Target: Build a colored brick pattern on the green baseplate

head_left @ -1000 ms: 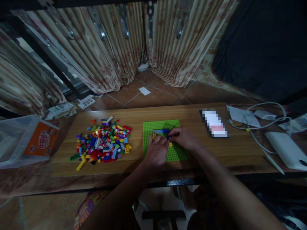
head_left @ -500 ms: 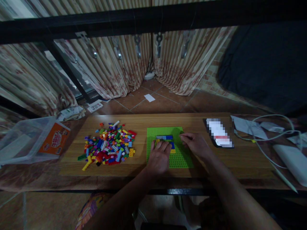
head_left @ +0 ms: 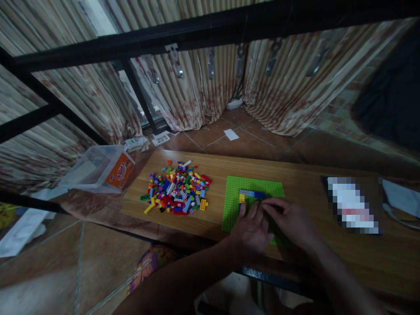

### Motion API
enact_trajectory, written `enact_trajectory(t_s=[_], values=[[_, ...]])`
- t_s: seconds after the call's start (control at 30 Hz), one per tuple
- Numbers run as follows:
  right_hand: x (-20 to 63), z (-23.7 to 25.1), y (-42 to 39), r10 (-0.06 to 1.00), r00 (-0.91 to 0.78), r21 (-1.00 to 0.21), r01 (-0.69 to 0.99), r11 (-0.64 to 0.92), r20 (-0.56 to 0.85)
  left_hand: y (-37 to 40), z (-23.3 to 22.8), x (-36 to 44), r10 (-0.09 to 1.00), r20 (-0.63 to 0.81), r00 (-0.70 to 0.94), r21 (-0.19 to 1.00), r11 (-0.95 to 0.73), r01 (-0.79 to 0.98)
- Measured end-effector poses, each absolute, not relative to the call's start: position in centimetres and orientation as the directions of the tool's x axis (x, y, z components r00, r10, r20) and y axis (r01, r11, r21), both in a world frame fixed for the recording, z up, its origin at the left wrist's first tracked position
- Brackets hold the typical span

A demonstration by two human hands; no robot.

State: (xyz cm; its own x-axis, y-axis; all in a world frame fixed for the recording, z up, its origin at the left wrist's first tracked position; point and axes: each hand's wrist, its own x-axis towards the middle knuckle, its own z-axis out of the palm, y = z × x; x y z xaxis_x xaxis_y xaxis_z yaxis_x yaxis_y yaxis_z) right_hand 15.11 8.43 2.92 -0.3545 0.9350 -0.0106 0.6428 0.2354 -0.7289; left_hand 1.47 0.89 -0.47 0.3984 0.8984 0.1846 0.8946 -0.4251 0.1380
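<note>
Left hand (head_left: 251, 227): flat on the square green studded baseplate (head_left: 234, 199), fingers spread, holding nothing.
Right hand (head_left: 290, 221): over the baseplate's near part; its grip cannot be told.
Bricks: a short blue and yellow row (head_left: 251, 194) stands on the baseplate, just beyond the fingertips.
Pile: loose multicoloured plastic bricks (head_left: 177, 192) lie left on the wooden surface (head_left: 302, 192).
Risk: I judge uneven pressing could shift the baseplate or pop the row loose.

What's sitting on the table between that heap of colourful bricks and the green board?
Nothing: in the head view only bare wooden table shows between the brick pile and the green baseplate.
</note>
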Motion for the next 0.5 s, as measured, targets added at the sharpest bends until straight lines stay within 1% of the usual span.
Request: enact_trajectory(t_s=[0.17, 0.33, 0.5], values=[[15.0, 2.2, 7.6, 0.941, -0.333, -0.695, 0.664, 0.275, 0.054, 0.8, -0.5, 1.7, 0.898, 0.185, 0.398, 0.155, -0.427, 0.891], [14.9, 1.8, 7.5, 0.91, -0.389, -0.617, 0.684, 0.389, 0.142, 0.9, -0.3, 2.1, 0.899, 0.179, 0.4, 0.161, -0.428, 0.889], [14.4, 1.8, 7.6, 0.902, -0.408, -0.555, 0.721, 0.415, 0.143, 1.1, -0.3, 2.4, 0.892, 0.203, 0.405, 0.158, -0.438, 0.885]])
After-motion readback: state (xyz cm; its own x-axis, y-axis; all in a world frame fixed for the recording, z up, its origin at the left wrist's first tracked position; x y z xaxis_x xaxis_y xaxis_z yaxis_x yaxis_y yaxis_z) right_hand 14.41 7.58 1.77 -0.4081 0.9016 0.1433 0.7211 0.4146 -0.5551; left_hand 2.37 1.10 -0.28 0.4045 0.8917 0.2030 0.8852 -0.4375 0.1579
